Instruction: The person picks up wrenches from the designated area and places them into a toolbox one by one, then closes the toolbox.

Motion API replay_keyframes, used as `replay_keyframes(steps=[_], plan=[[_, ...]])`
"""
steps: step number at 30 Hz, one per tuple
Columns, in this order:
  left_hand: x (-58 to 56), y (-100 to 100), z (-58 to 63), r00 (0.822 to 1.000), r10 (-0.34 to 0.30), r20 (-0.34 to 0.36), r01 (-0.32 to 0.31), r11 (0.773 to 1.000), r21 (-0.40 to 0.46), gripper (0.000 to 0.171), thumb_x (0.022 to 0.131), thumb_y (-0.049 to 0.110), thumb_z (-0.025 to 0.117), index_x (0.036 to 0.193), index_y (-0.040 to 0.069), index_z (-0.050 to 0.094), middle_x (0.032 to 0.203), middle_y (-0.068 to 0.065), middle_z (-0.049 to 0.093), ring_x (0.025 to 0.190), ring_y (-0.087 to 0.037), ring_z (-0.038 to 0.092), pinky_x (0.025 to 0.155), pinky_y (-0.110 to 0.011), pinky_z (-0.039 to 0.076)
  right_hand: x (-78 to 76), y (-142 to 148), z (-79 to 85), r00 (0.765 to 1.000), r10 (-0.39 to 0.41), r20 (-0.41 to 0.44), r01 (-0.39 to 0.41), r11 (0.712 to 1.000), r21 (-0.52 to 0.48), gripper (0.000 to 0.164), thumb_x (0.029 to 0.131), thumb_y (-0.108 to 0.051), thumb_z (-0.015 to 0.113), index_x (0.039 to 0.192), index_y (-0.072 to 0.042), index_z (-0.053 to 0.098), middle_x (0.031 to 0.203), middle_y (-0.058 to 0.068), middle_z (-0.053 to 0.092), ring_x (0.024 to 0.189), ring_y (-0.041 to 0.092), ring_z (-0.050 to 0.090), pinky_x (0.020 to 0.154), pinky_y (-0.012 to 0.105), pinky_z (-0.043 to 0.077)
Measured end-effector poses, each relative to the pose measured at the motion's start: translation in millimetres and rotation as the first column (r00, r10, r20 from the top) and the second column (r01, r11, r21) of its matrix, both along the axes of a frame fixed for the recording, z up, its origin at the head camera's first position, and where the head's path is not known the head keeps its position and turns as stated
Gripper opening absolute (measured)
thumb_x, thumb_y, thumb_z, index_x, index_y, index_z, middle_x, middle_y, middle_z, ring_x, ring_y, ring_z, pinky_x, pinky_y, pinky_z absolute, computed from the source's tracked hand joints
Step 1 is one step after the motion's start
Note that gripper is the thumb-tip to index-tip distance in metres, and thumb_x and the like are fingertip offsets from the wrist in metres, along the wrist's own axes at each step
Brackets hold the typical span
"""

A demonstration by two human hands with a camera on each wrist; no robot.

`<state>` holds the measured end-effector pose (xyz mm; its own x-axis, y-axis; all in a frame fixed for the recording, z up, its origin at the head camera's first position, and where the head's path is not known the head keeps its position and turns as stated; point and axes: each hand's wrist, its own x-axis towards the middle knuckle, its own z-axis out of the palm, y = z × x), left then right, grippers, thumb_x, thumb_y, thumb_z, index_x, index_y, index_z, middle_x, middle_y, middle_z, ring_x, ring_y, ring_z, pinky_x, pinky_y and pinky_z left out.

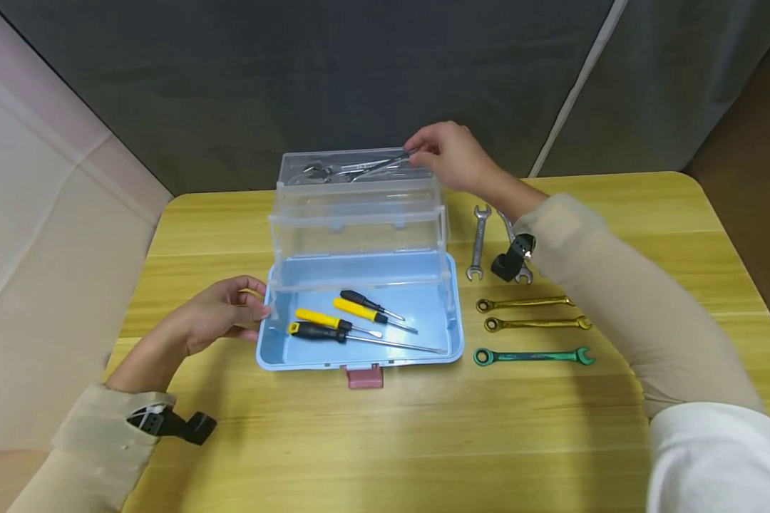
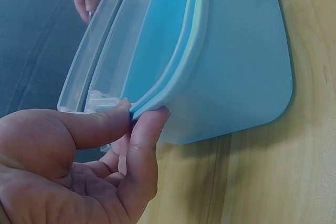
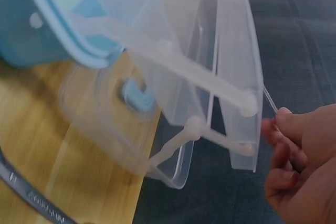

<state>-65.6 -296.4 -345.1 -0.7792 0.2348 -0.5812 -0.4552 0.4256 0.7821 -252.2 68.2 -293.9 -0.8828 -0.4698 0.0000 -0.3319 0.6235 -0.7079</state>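
My left hand (image 1: 221,313) pinches the left rim of a light blue toolbox (image 1: 359,363), thumb above and finger below, as the left wrist view (image 2: 173,77) shows. Over the upper clear tray (image 1: 295,167), my right hand (image 1: 452,153) pinches one end of a slim silver wrench (image 1: 385,165). Its other end slants down into that tray, beside an adjustable wrench (image 1: 317,172). In the right wrist view, only a thin bit of the held wrench (image 3: 270,99) shows past the tray wall. Several black and yellow screwdrivers (image 1: 321,332) lie in the blue base.
Right of the box lie a silver open-end wrench (image 1: 478,242), another partly hidden by the right wrist, two gold wrenches (image 1: 526,303) and a green wrench (image 1: 532,357). A pink latch (image 1: 364,377) juts from the box front. A dark curtain (image 1: 359,78) hangs behind the table.
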Motion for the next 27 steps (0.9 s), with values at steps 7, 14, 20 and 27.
replay_keyframes(steps=[7,14,20,27], plan=[[-0.3,1.1,0.5,1.0,0.004,0.005,-0.004,1.0,-0.003,0.035,0.101,0.001,0.058,0.129,-0.006,0.038,0.1,-0.009,0.056,0.085,-0.016,0.065,0.077,-0.031,0.062,0.8,2.7,-5.0,0.976,0.093,-0.197,-0.042,0.968,0.249,0.029,0.103,-0.013,0.062,0.129,-0.003,0.069,0.117,0.013,0.066,0.099,0.026,0.057,0.084,0.038,0.049],[-3.2,0.1,0.7,1.0,0.003,0.009,-0.003,1.0,0.013,0.035,0.102,0.001,0.058,0.13,-0.005,0.038,0.1,-0.007,0.055,0.085,-0.015,0.065,0.075,-0.03,0.062,0.6,2.9,-7.1,0.965,0.149,-0.214,-0.062,0.928,0.367,0.027,0.104,-0.013,0.06,0.127,-0.003,0.07,0.121,0.013,0.066,0.108,0.028,0.058,0.092,0.042,0.051],[-3.6,-0.3,1.7,1.0,0.007,0.015,-0.007,1.0,0.005,0.034,0.102,0.001,0.058,0.129,-0.004,0.038,0.1,-0.007,0.055,0.085,-0.015,0.065,0.075,-0.03,0.062,1.2,-0.1,-6.2,0.969,0.142,-0.203,-0.051,0.916,0.398,0.029,0.105,-0.012,0.057,0.129,-0.002,0.068,0.127,0.014,0.066,0.118,0.029,0.058,0.101,0.043,0.05],[-1.6,1.0,1.3,1.0,0.011,0.015,-0.011,1.0,-0.004,0.035,0.101,0.0,0.059,0.129,-0.005,0.038,0.1,-0.008,0.055,0.086,-0.016,0.065,0.077,-0.031,0.062,3.8,2.9,-5.7,0.967,0.156,-0.201,-0.062,0.912,0.406,0.032,0.105,-0.014,0.055,0.134,-0.003,0.065,0.131,0.014,0.064,0.118,0.029,0.057,0.098,0.044,0.051]])
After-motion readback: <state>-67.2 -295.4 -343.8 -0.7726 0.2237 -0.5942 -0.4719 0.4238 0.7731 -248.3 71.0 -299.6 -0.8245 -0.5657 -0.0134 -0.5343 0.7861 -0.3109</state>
